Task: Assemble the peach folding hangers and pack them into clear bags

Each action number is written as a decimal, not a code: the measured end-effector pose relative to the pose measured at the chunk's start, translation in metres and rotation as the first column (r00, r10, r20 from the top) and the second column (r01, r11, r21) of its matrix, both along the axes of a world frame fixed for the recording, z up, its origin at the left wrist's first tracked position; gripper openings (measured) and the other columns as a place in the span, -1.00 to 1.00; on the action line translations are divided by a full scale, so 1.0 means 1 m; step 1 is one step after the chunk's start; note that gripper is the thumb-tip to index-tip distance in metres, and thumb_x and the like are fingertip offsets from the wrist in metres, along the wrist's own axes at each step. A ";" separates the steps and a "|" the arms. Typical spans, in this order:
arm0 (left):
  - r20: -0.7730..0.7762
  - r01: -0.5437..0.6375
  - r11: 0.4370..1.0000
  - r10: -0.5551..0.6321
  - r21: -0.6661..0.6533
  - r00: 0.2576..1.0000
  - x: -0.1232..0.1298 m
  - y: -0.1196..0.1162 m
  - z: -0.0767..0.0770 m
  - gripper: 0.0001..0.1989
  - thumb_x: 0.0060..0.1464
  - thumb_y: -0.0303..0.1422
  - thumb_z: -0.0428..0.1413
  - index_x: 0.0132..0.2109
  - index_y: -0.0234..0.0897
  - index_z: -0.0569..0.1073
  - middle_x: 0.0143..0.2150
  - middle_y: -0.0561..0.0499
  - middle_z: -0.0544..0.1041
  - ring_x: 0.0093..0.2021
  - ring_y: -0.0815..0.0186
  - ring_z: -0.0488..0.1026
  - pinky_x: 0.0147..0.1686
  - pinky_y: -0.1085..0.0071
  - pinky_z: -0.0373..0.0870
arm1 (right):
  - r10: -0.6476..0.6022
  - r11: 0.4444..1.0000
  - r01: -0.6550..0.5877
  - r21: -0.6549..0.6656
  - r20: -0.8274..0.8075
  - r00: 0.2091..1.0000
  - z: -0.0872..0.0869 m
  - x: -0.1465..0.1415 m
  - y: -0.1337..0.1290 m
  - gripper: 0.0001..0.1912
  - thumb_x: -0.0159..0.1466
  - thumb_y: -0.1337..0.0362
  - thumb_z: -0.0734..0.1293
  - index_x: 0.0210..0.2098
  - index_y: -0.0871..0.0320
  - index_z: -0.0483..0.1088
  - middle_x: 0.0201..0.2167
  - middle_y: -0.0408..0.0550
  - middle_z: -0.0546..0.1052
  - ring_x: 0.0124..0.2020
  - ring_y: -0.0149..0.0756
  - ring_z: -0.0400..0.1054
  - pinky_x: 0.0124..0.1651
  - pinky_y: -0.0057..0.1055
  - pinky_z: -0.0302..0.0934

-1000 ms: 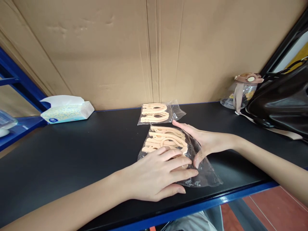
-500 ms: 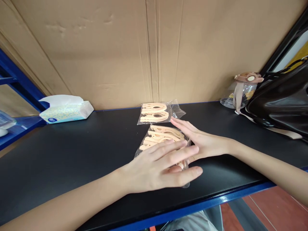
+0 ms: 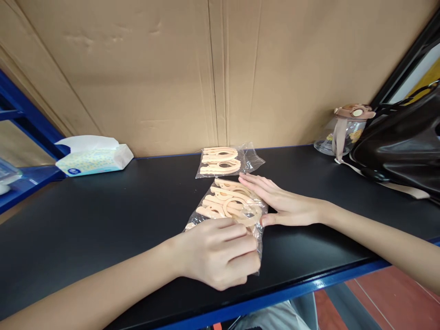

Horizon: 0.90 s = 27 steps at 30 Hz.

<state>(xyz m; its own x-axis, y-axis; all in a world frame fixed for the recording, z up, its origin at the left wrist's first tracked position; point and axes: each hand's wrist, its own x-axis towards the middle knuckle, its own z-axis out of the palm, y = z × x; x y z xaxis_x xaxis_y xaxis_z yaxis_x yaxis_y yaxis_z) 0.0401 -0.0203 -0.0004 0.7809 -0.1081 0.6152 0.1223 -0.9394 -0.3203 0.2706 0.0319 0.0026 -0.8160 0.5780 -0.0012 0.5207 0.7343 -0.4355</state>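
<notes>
A clear plastic bag with several beige folding hangers (image 3: 225, 201) lies on the black table in front of me. My left hand (image 3: 220, 256) is closed at the bag's near end, its fingers curled over the film; the fingertips are hidden underneath. Along the bag's right edge rests my right hand (image 3: 275, 197), open, with straight fingers pointing to the far side and the thumb apart against the film. Just behind, a second clear bag of beige folding hangers (image 3: 220, 161) lies flat, a little beyond my right fingertips.
At the back left stands a tissue pack (image 3: 94, 156) with a tissue sticking out. A clear bottle with a brown lid and strap (image 3: 354, 130) is at the back right, beside a black bag (image 3: 402, 142). Cardboard (image 3: 154, 78) walls the back; the table's front edge is blue (image 3: 302, 291).
My left hand has gone from spread fingers to closed on the near end of the bag. The bag has shifted slightly toward me and left; my right hand has moved slightly left against it.
</notes>
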 end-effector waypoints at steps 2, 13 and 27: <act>-0.019 -0.007 0.999 0.006 -0.046 1.000 -0.001 0.000 -0.001 -0.84 -0.07 -0.55 -0.01 -0.52 -0.32 0.40 -0.54 0.02 0.46 -0.57 0.37 0.28 -0.62 0.43 0.26 | -0.038 0.999 0.038 -0.021 -0.015 0.999 -0.001 -0.001 0.000 -0.27 0.35 -0.11 0.04 0.38 -0.06 -0.36 0.42 -0.12 -0.34 0.40 -0.08 -0.56 0.35 0.07 -0.52; -0.235 -0.237 0.907 0.160 -0.349 0.959 -0.003 0.002 0.001 -0.44 0.06 -0.14 0.08 0.11 -0.45 0.36 0.18 -0.32 0.36 0.21 -0.01 0.26 0.14 0.06 0.29 | -0.200 0.961 0.243 0.132 -0.272 0.941 -0.013 -0.007 0.006 -0.40 0.35 -0.04 0.11 0.31 -0.01 -0.01 0.26 0.01 0.21 0.28 -0.11 0.04 0.28 -0.01 -0.04; -0.020 -0.286 0.900 0.309 0.328 0.951 -0.004 -0.006 -0.001 -0.78 0.16 -0.31 0.09 -0.27 -0.42 0.51 -0.30 -0.17 0.61 -0.35 0.23 0.54 -0.41 0.40 0.48 | -0.561 0.810 0.585 0.036 -0.242 0.791 0.000 -0.003 0.005 -0.54 0.28 -0.15 0.13 -0.35 0.09 0.38 -0.44 -0.14 0.49 -0.47 -0.32 0.30 -0.37 -0.36 0.14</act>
